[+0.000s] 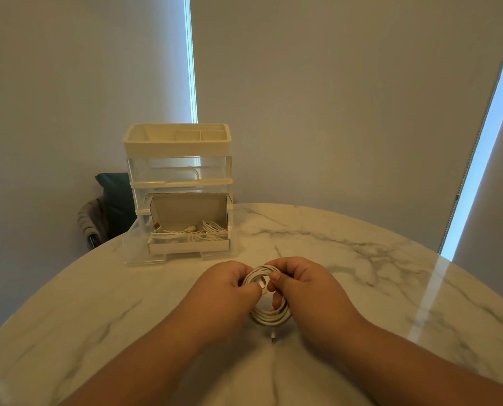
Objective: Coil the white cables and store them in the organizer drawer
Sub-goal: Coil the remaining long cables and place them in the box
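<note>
Above a round marble table [361, 259], the left hand [226, 291] and right hand [306, 288] are both gripping a coiled white cable [269, 316], fingers curled around its smooth loops. Beyond, the clear plastic organizer [179, 171] is standing with its bottom drawer [188, 246] pulled open, holding more loose white cables [203, 230].

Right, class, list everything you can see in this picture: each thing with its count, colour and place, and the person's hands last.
coiled cable: one, white, held over the table's near middle
loose cables: several, white, in the box
box: one, white card, lid up, in the drawer
drawer: one, clear, pulled out at the organizer's bottom
organizer: one, cream top, clear body, far side of the table
table: one, white marble, grey veins
cushion: one, dark teal, behind the table, left
blinds: at least two, grey, background
left hand: one, grips the coil's left side
right hand: one, grips its right side
</note>
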Demonstrator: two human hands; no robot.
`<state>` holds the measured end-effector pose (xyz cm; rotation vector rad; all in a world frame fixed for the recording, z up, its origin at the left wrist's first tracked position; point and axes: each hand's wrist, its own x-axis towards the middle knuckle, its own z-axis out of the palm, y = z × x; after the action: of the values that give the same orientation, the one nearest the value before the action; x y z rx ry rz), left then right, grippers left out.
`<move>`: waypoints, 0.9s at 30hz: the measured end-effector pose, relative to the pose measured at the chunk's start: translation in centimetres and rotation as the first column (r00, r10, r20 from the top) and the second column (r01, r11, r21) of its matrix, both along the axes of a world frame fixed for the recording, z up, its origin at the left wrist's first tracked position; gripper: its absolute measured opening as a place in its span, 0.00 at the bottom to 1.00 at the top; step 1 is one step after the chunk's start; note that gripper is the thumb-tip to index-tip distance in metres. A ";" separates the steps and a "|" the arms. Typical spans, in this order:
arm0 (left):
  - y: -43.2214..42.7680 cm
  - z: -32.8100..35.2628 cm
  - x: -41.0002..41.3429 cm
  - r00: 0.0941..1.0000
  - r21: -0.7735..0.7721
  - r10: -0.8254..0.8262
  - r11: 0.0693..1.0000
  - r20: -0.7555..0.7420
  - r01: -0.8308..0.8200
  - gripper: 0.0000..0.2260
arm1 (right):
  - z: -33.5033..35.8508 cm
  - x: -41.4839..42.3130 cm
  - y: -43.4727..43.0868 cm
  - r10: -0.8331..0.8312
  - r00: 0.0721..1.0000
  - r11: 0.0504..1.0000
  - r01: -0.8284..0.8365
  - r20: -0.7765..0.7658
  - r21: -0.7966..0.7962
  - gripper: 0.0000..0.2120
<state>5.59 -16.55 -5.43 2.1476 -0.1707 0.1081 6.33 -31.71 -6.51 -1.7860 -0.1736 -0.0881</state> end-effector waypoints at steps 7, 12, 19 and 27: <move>0.6 0.3 0.1 0.999 0.051 0.012 0.999 -0.032 -0.010 0.10 | 0.5 0.0 -0.7 0.041 0.997 0.996 -0.035 0.063 -0.085 0.11; 0.4 -0.1 0.3 0.985 0.103 0.102 0.988 0.139 -0.117 0.13 | 0.3 -0.5 -0.6 0.097 0.995 0.990 -0.096 0.002 0.101 0.16; 0.1 -0.3 0.3 0.998 0.027 0.020 0.999 0.052 -0.022 0.19 | 0.9 -0.4 -0.9 0.011 1.000 0.999 -0.010 0.014 -0.031 0.13; -0.5 -0.6 -0.2 0.968 -0.520 -0.177 0.852 -0.176 0.061 0.16 | 2.1 -0.3 -2.2 0.129 0.990 0.963 -0.110 0.060 -0.247 0.05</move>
<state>5.42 -17.05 -6.07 1.5938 -0.1293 -0.1438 6.00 -33.88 -4.42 -2.0133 -0.3593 -0.0490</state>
